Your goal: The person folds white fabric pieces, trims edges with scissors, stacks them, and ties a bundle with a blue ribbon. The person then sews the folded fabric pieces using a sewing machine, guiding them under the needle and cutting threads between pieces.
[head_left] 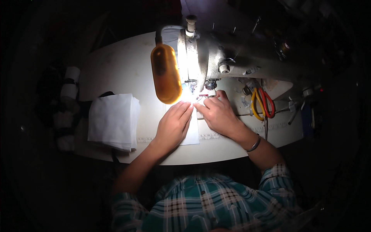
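Note:
My left hand [173, 124] lies flat, fingers together, on a white fabric piece [192, 133] on the sewing table [127, 65]. Its fingertips point up toward the needle area [192, 92] of the grey sewing machine [216, 58]. My right hand [217, 112] rests beside it on the right, fingers reaching to the presser foot and touching the fabric's edge there. A bracelet sits on the right wrist. A bright lamp with an amber shade [166, 73] hangs just left of the needle and floods that spot with glare, hiding detail.
A stack of white fabric pieces [113, 120] lies at the table's left. Scissors with orange and yellow handles [262, 102] rest right of the machine. A ruler strip runs along the table's front edge [210, 136]. White rolls [69, 87] sit at the far left. Surroundings are dark.

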`<state>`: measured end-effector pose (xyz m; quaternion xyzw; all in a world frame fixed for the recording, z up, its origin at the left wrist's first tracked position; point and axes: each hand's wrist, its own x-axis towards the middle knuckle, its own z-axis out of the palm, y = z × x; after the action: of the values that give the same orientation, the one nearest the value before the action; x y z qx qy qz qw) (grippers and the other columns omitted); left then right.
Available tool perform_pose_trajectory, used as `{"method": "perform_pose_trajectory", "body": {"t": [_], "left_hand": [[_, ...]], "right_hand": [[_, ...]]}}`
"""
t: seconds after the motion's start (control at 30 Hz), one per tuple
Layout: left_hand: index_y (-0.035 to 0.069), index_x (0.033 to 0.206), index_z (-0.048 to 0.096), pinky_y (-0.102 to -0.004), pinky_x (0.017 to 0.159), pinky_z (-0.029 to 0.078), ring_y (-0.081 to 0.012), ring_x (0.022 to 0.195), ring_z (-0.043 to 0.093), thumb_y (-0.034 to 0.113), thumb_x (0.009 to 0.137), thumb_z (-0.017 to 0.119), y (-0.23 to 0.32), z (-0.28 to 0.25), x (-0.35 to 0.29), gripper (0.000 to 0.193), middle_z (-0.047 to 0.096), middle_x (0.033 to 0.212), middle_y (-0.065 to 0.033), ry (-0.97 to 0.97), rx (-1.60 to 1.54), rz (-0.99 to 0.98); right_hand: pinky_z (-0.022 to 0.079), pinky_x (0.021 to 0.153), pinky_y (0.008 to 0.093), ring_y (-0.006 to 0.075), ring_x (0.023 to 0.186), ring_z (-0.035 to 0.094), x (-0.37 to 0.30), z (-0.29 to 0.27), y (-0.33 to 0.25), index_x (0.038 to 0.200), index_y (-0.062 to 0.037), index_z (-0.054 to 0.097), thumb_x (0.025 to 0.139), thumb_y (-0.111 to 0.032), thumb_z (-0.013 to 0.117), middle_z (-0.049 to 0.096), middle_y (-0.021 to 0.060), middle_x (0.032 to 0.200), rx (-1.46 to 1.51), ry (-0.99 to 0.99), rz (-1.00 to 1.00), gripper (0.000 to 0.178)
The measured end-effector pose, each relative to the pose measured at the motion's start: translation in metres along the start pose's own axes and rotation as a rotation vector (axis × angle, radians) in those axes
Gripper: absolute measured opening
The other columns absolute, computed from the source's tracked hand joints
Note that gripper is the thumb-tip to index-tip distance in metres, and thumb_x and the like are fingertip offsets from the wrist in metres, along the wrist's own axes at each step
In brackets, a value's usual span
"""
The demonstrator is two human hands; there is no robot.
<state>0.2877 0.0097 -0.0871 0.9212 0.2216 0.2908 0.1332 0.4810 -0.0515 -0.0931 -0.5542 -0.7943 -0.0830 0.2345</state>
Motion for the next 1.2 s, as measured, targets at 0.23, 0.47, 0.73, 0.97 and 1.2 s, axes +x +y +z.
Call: {"method": "perform_pose_trajectory", "body": {"t": [0.23,0.47,0.73,0.97,1.2], "left_hand": [[-0.003,0.114,0.063,-0.0410,0.095,0.050,-0.0343,0.108,0.060,0.004,0.088,0.064,-0.006,0.005,0.006,0.027,0.064,0.114,-0.0159,-0.022,0.008,-0.029],[-0.003,0.108,0.065,-0.0401,0.087,0.052,-0.0329,0.101,0.063,0.002,0.085,0.066,-0.008,0.004,0.004,0.024,0.065,0.108,-0.0153,0.009,-0.003,0.004],[-0.002,0.100,0.068,-0.0371,0.079,0.054,-0.0294,0.092,0.066,0.001,0.080,0.068,-0.008,0.002,0.002,0.020,0.067,0.100,-0.0136,0.022,-0.064,0.124],[-0.001,0.099,0.068,-0.0363,0.078,0.055,-0.0285,0.091,0.066,0.001,0.079,0.069,-0.007,-0.003,0.004,0.019,0.067,0.099,-0.0122,0.013,-0.034,0.125],[-0.001,0.095,0.068,-0.0355,0.073,0.055,-0.0267,0.086,0.066,0.001,0.078,0.071,0.002,-0.007,-0.006,0.017,0.065,0.094,-0.0109,-0.046,-0.040,0.185]], "right_hand": [[0.036,0.099,0.0443,0.0226,0.067,0.058,0.003,0.002,0.002,0.114,-0.0102,0.068,0.081,-0.003,0.060,0.052,0.0049,0.076,-0.003,0.009,0.042,0.034],[0.038,0.097,0.0433,0.0230,0.068,0.059,0.003,0.001,0.004,0.113,-0.0096,0.068,0.081,-0.004,0.061,0.053,0.0054,0.075,0.018,-0.003,0.038,0.033],[0.035,0.093,0.0398,0.0209,0.081,0.052,0.002,-0.001,0.004,0.110,-0.0062,0.068,0.079,-0.003,0.061,0.054,0.0038,0.076,0.041,-0.029,0.035,0.031],[0.035,0.093,0.0394,0.0206,0.082,0.052,0.002,-0.001,0.005,0.106,-0.0068,0.067,0.080,-0.002,0.061,0.053,0.0038,0.076,0.060,-0.017,0.028,0.028],[0.035,0.093,0.0390,0.0200,0.082,0.053,0.000,0.001,0.007,0.107,-0.0076,0.067,0.080,-0.003,0.060,0.053,0.0036,0.077,0.061,-0.015,0.021,0.028]]}}
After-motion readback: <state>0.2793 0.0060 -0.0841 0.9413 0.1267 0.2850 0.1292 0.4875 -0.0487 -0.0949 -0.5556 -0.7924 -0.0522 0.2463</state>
